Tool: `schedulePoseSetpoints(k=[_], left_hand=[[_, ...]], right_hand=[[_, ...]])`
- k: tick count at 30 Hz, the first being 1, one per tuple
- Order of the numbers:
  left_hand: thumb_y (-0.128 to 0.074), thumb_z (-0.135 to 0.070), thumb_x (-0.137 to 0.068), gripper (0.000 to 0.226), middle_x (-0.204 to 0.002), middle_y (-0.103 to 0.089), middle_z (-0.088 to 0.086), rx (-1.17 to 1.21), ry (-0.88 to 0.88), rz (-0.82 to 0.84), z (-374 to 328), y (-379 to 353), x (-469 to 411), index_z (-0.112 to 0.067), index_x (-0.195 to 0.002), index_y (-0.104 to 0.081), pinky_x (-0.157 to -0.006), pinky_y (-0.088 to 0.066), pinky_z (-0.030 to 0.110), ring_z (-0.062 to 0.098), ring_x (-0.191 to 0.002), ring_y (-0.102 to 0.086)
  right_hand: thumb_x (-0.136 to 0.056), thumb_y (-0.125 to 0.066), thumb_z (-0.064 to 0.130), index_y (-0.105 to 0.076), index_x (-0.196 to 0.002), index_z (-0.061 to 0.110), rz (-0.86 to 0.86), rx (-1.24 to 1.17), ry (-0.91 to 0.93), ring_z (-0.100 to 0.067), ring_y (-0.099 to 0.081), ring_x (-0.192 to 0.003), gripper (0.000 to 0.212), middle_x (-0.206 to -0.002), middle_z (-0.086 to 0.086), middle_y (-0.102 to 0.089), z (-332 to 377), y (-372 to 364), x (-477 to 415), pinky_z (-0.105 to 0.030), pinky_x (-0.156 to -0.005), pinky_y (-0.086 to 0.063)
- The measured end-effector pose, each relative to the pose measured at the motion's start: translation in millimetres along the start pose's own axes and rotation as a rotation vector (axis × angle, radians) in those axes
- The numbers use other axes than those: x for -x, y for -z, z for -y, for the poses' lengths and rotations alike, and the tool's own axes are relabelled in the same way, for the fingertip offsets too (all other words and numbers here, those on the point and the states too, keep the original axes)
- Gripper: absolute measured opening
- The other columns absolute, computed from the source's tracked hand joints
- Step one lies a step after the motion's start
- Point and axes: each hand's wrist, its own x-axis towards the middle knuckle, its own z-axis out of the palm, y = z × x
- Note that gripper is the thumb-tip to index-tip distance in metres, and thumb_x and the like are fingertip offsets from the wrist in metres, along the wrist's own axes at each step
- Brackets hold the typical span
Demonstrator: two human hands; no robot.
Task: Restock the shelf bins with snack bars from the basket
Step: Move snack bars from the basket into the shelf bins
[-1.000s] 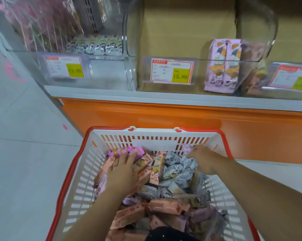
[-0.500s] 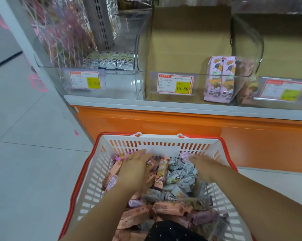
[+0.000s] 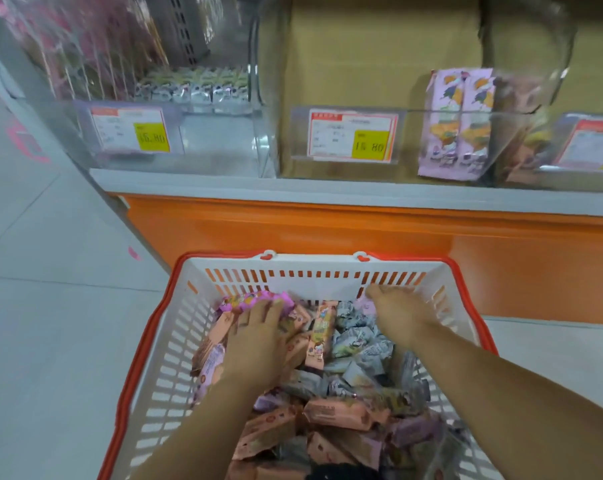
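Observation:
A white basket with a red rim (image 3: 328, 263) stands before the shelf, heaped with pink, orange, grey and purple snack bars (image 3: 331, 410). My left hand (image 3: 258, 337) lies palm down on the left of the heap, its fingertips on bright pink-purple bars (image 3: 244, 301) at the far wall. My right hand (image 3: 402, 311) reaches into the far right corner with fingers stretched out, beside a pale purple wrapper (image 3: 364, 306). Neither hand plainly grips a bar. Above, a clear left bin (image 3: 220, 143) holds silver-green bars at its back. The middle bin (image 3: 407, 168) holds two upright purple packs (image 3: 456, 123).
Price tags (image 3: 352, 136) hang on the bin fronts. A grey ledge and orange panel (image 3: 328, 230) run under the bins, just beyond the basket. Brown cardboard backs the middle bin. A third bin (image 3: 584, 147) sits at the right edge. Grey floor tiles spread to the left.
Both hands have slid toward the basket's far wall; my right hand now reaches into the far right corner. The view has shifted slightly.

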Motion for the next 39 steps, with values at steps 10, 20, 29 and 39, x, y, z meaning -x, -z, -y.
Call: schedulePoseSetpoints(k=[10,20,29,39], left_hand=[[-0.039,-0.046,-0.096,0.058,-0.156,-0.011,-0.002,0.035,-0.030,-0.014,5,2,13,-0.030,-0.148,-0.020,-0.115,-0.020,0.040,0.024,-0.142,-0.017],[-0.048,-0.017,-0.098,0.036,-0.118,-0.058,-0.012,0.577,-0.189,-0.083,-32,82,56,-0.022,-0.134,-0.051,-0.089,-0.047,0.022,0.004,-0.102,-0.055],[-0.055,-0.012,-0.095,0.029,-0.099,-0.067,-0.023,0.964,-0.228,-0.348,-50,158,124,-0.039,-0.105,-0.061,-0.070,-0.051,0.024,0.010,-0.087,-0.066],[-0.056,-0.022,-0.095,0.014,-0.104,-0.069,0.005,1.464,-0.037,-0.187,-123,190,146,-0.010,-0.102,-0.060,-0.077,-0.055,0.032,0.018,-0.092,-0.070]], right_hand=[[-0.087,-0.058,0.004,-0.057,-0.121,0.007,0.106,0.135,0.075,-0.023,-0.058,-0.100,0.035,-0.121,-0.009,-0.055,6,6,-5,-0.031,-0.081,-0.046],[-0.083,-0.069,0.016,-0.056,-0.104,0.023,0.052,-0.579,0.255,-0.013,-0.056,-0.088,0.027,-0.101,0.005,-0.053,25,145,73,-0.019,-0.071,-0.045],[-0.078,-0.069,-0.003,-0.057,-0.089,0.031,-0.230,-1.092,0.301,-0.024,-0.060,-0.091,0.038,-0.103,-0.002,-0.060,42,178,151,-0.042,-0.079,-0.053],[-0.078,-0.075,0.015,-0.047,-0.082,0.027,-0.666,-1.271,0.229,-0.013,-0.051,-0.071,0.031,-0.085,0.009,-0.055,51,178,177,-0.023,-0.059,-0.043]])
